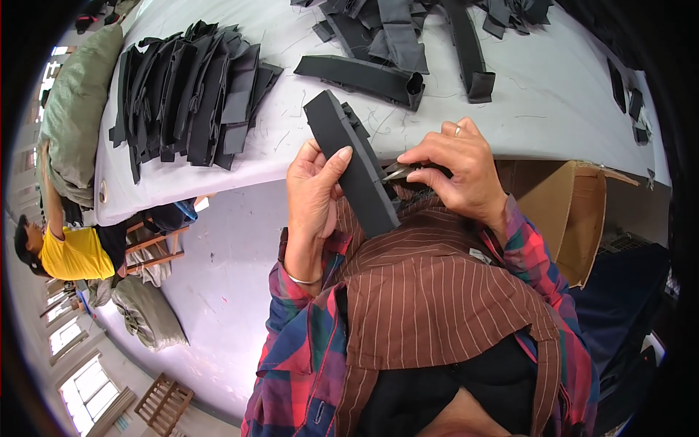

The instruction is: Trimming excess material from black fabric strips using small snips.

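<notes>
Head view: left hand [314,191] grips black strip [351,164] upright.

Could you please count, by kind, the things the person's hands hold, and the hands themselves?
Long black rectangular fabric-covered foam strip, gripped by the left hand: 1
Small metal-bladed thread snips, pinched in the right hand with the tips at the strip's edge: 1
Hands: 2
Total: 4
</notes>
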Demonstrator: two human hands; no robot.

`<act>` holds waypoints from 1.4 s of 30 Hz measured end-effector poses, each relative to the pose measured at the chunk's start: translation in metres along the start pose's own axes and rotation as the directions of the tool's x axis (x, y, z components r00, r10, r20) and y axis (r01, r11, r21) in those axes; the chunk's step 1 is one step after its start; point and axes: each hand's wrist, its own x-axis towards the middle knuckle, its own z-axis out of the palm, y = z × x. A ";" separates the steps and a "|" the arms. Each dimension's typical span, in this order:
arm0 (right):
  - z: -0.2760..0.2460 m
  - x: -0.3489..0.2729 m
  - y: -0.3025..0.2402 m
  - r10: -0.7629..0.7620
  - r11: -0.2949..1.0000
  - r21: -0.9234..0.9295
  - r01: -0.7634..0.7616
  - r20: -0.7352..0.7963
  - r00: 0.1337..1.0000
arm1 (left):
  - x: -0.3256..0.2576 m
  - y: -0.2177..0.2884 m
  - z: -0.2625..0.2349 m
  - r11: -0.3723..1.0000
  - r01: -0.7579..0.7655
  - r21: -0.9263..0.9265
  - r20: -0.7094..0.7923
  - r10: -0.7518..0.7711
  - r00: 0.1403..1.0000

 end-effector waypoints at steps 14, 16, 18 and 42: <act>0.005 -0.004 0.000 -0.014 1.000 0.017 0.014 -0.001 1.000 | -0.002 0.001 0.002 1.000 -0.018 0.006 0.021 0.018 1.000; 0.006 -0.003 -0.002 -0.033 0.999 -0.026 0.032 -0.006 0.999 | -0.003 0.002 0.002 1.000 -0.013 0.000 0.029 0.013 0.999; 0.006 -0.003 -0.004 -0.052 0.997 -0.051 0.051 -0.016 0.999 | -0.003 0.001 0.002 1.000 -0.009 -0.014 0.043 0.010 0.999; 0.018 -0.009 -0.014 0.033 0.996 -0.084 -0.032 0.009 0.999 | -0.005 -0.005 0.002 0.996 0.072 -0.058 -0.071 -0.076 0.995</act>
